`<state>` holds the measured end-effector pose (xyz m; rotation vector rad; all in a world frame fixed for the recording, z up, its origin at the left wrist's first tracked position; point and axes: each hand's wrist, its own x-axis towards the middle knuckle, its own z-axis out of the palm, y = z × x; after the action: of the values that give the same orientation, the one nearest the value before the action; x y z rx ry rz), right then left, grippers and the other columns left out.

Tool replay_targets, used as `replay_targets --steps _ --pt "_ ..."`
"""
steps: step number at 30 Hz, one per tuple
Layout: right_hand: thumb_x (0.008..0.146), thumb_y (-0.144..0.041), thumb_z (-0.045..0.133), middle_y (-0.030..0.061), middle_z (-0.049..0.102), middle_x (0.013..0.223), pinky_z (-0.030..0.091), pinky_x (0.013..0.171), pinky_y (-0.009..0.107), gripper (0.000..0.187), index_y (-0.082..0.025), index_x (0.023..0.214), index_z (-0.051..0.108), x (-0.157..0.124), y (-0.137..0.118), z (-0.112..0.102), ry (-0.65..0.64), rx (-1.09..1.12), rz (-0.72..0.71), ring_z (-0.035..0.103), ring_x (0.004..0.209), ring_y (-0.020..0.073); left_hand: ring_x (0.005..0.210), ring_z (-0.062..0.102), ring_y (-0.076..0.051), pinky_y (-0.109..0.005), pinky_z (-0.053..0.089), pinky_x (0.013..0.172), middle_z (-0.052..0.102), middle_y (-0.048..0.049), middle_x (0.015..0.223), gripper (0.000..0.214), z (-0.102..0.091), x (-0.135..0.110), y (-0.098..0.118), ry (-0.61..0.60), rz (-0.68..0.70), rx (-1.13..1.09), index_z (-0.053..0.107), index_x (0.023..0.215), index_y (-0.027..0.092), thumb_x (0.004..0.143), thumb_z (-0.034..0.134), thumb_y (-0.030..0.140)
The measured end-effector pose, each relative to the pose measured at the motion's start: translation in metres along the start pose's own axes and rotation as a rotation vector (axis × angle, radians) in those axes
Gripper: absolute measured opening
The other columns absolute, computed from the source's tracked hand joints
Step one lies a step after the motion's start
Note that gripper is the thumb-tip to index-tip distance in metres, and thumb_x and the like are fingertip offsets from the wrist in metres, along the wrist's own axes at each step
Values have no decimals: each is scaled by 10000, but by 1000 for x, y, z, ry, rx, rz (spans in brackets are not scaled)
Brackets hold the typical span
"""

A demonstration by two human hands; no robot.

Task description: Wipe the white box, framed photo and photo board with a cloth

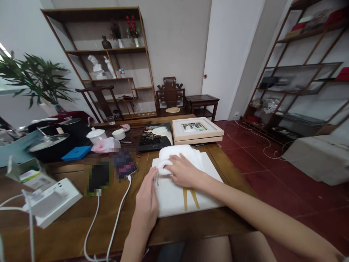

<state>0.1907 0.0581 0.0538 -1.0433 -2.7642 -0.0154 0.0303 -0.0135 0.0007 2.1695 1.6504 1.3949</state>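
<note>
A white panel [174,203] with gold-brown stripes printed on it lies flat at the front of the wooden table. My right hand [184,171] presses a folded white towel [174,151] onto its upper part, fingers curled into the cloth. Along the panel's left edge rests my left hand [147,198], fingers stretched out and holding nothing. The towel and my right arm hide part of the panel's printing.
Behind the panel are a dark picture [156,136] and a pale framed photo [197,131]. To the left lie two phones on white cables, a power strip [58,203], an opened box [29,174], a blue box [76,153] and a lidded pan [49,143].
</note>
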Motion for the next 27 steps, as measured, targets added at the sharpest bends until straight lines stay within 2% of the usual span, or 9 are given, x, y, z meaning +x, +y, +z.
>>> replay_targets --steps 3,7,9,12,17,19,22,27 --pt "819 -206 514 134 581 1178 268 1000 541 254 -167 1047 619 -17 -24 -1 -11 -1 -160 405 1193 303 1224 495 -211 -380 379 1048 551 -138 1291 393 -5 2 6 62 -131 -2 474 1257 120 940 282 249" --pt "783 -236 559 127 601 1092 287 996 511 154 -176 900 639 -57 -48 -13 -54 27 -354 431 1156 303 1188 524 -226 -402 411 1016 581 -136 1250 422 -8 3 8 34 -217 -5 500 1229 124 946 259 323" --pt "779 -261 573 112 608 1058 293 1000 485 124 -189 858 637 -74 -49 -21 -88 56 -373 449 1137 289 1207 508 -227 -408 395 1033 574 -140 1262 430 -6 2 6 -6 -183 -5 522 1207 117 943 258 330" --pt "783 -262 573 115 616 1052 313 984 460 157 -191 908 636 -83 -37 -30 -114 63 -275 493 1085 274 1233 487 -230 -419 373 1057 552 -152 1295 435 0 -1 2 -116 -117 11 537 1209 98 933 297 331" --pt "838 -222 478 146 621 969 415 791 376 216 -156 986 620 -56 2 -29 -93 53 -10 561 914 267 1218 507 -250 -444 380 1054 585 -158 1261 398 10 -5 -9 -207 -46 84 604 1153 91 912 361 293" --pt "892 -246 400 145 621 924 417 711 339 258 -145 1005 608 -38 14 -25 -69 89 38 571 840 251 1211 514 -253 -446 389 1048 592 -155 1254 383 10 -5 -10 -210 -44 104 617 1143 98 907 374 278" --pt "898 -233 374 148 635 900 404 687 324 272 -126 994 605 -8 17 -18 -57 118 4 577 809 245 1199 525 -257 -446 398 1040 591 -162 1253 378 9 -3 -9 -205 -33 110 621 1136 90 905 377 261" --pt "807 -152 459 76 661 968 387 742 299 217 -198 934 630 31 -1 -12 -82 154 -134 582 879 221 1104 591 -265 -454 452 984 630 -168 1175 349 5 2 -2 -214 -4 108 637 1108 101 895 392 231"
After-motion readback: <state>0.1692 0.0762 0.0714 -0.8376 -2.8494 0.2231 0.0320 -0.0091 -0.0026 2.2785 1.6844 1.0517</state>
